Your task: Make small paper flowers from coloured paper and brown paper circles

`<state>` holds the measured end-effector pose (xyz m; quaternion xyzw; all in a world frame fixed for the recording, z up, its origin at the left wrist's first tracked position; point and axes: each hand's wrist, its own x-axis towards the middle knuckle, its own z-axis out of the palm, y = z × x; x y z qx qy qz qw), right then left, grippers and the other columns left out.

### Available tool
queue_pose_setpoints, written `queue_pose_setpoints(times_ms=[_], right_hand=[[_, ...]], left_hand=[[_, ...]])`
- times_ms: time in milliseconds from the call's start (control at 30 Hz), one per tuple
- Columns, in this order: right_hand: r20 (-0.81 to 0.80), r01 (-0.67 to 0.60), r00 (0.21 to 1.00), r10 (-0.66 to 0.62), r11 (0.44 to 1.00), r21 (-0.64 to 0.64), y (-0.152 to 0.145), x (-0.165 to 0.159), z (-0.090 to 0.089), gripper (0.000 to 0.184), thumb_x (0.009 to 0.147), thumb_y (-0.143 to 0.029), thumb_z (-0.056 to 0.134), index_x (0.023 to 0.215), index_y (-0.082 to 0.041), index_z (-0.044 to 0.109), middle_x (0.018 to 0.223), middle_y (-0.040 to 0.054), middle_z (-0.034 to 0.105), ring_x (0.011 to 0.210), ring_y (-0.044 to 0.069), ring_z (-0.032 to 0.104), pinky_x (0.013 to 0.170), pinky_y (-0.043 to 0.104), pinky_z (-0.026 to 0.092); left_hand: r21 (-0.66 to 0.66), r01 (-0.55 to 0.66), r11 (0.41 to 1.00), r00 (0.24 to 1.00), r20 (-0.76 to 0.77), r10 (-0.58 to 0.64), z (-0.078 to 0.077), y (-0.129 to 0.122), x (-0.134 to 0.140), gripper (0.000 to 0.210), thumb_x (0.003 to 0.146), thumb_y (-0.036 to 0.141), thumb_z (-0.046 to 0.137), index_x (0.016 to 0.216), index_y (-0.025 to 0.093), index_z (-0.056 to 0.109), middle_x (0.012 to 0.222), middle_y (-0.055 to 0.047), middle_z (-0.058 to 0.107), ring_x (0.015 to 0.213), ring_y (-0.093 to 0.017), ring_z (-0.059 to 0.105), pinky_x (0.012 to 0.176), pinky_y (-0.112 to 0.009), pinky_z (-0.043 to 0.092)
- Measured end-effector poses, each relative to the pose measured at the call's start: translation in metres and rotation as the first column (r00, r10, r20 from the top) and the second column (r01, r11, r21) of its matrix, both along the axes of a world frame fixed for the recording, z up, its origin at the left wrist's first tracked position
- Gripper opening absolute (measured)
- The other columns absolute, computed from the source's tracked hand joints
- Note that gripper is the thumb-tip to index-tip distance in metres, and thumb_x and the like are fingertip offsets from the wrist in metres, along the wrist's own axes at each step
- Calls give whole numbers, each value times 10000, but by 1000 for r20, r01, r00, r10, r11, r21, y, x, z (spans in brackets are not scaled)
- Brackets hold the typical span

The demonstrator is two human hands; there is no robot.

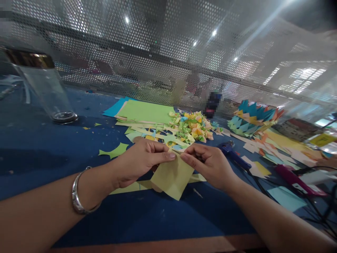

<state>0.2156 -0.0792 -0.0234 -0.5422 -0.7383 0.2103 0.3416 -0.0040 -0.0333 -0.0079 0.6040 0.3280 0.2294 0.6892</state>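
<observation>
Both hands meet in the middle of the head view over a pale yellow sheet of paper point(173, 179). My left hand point(147, 158), with a silver bangle on its wrist, pinches the sheet's upper edge between thumb and fingers. From the other side my right hand point(207, 161) also pinches that upper edge, its fingertips close to the left thumb. The sheet hangs down tilted, one corner toward me. Under it lie pale yellow paper strips point(126, 188). Just beyond my hands is a heap of small folded paper pieces point(197, 126), green, yellow and peach.
Green and blue sheets point(147, 110) are stacked behind my hands. A clear bottle point(47, 88) stands at left. On the right lie a blue glue gun point(234, 154), a magenta device point(297, 179), cables, paper scraps and a paper crown point(255, 117). A perforated metal panel point(147, 45) rises behind.
</observation>
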Motion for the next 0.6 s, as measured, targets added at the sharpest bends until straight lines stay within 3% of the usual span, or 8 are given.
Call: queue_pose_setpoints(times_ms=[600], right_hand=[[18, 7, 1000, -7, 1000, 5, -2, -3, 1, 374, 927, -539, 587, 815, -189, 655, 625, -25, 524, 520, 91, 384, 479, 256, 286]], left_hand=[[66, -11, 998, 1000, -13, 11, 0, -2, 1, 179, 783, 289, 724, 701, 158, 634, 671, 17, 566, 645, -111, 472, 602, -243, 325]])
